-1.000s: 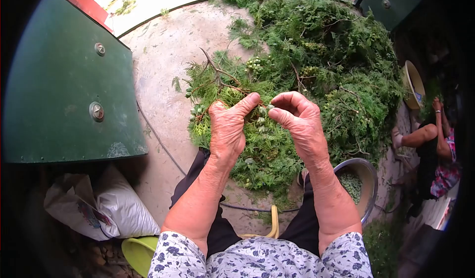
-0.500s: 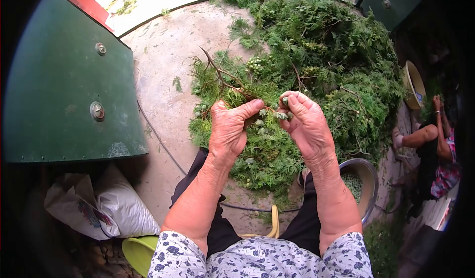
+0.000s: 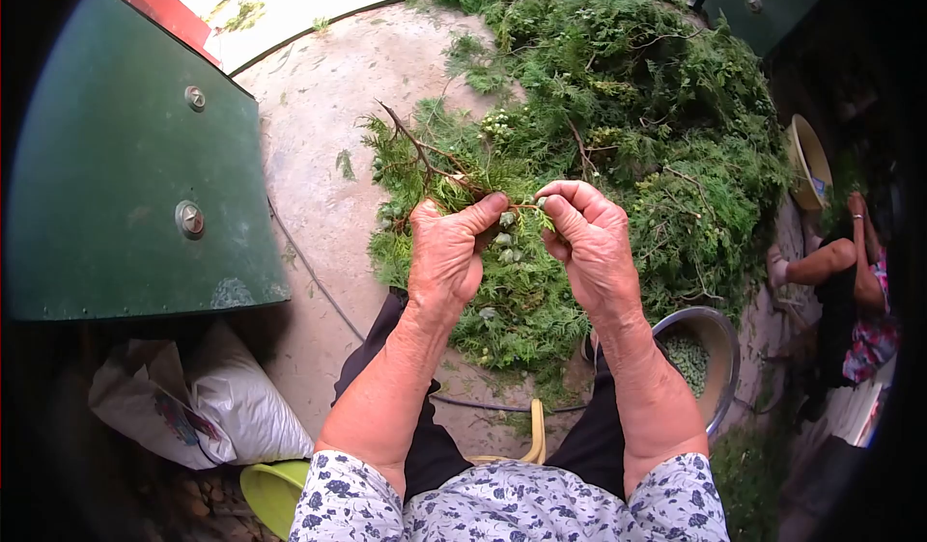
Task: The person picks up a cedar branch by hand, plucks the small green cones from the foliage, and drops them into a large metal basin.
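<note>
My left hand [image 3: 444,252] is closed around an evergreen branch [image 3: 417,146] with a bare brown stem and flat green sprays. Between the thumb and fingers of my right hand [image 3: 597,252] is a small pale green cone [image 3: 543,202], at the end of a thin twig stretching from my left hand. More green cones [image 3: 504,241] hang just beside my left fingers. Both hands are over a heap of cut evergreen branches [image 3: 676,137]. What lies inside my right palm is hidden.
A metal basin [image 3: 726,373] with many green cones stands beside my right forearm. Green metal panel [image 3: 135,175], white sacks [image 3: 246,402] and lime-green basin [image 3: 266,494] are on the left. At far right another person [image 3: 855,281] sits near a tan basin [image 3: 811,161].
My right hand has shifted slightly left, and its fingertips now pinch a cone on the twig. The cones that were beside its fingers no longer show there. My left hand keeps the branch.
</note>
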The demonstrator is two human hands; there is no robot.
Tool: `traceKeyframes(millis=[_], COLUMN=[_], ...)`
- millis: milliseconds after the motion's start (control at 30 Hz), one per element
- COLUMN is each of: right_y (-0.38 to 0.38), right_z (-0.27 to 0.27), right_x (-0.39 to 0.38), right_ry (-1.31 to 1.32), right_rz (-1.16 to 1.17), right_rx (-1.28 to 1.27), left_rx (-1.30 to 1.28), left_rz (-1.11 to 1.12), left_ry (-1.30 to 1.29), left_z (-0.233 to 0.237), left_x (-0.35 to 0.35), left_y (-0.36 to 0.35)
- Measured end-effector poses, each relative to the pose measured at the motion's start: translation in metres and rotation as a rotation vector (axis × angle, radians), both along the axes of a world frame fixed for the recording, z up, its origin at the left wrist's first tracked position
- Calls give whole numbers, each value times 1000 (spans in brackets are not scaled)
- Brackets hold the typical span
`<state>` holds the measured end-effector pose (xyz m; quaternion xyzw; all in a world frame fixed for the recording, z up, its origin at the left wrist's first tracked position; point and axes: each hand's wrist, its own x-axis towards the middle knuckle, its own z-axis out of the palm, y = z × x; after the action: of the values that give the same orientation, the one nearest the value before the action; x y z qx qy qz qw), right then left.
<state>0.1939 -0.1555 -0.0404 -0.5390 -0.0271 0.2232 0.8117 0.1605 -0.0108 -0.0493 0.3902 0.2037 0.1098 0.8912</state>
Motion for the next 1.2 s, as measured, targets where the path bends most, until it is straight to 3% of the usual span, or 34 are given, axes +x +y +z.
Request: traceKeyframes(millis=[133,333,767,833,967,1033,1100,1167,1200], right_y=[4,5,-2,0,0,-11,-16,-26,-31], right_z=[-10,-11,-2,4,0,9,5,8,6], right_x=[-3,-5,-3,-4,-1,5,9,15,18], right_ry=[240,195,347,130,-179,248,237,270,197], right_rz=[-57,-179,-110,-236,-285,17,73,109,66], right_rx=[296,253,348,-8,-273,20,68,189,190], left_rx=[-80,-76,-70,-99,-124,-107,-88,-136,-54], left_rz=[-19,-56,-140,-144,-163,-145,-124,77,-1], left_ry=[-10,-38,-45,-27,-33,-33,-32,66,-11], left_z=[0,-4,-6,2,4,2,-2,-7,-7], left_x=[-1,-3,-3,-4,-4,-4,-2,1,0], left_y=[-3,-10,-10,-14,-13,-8,1,14,22])
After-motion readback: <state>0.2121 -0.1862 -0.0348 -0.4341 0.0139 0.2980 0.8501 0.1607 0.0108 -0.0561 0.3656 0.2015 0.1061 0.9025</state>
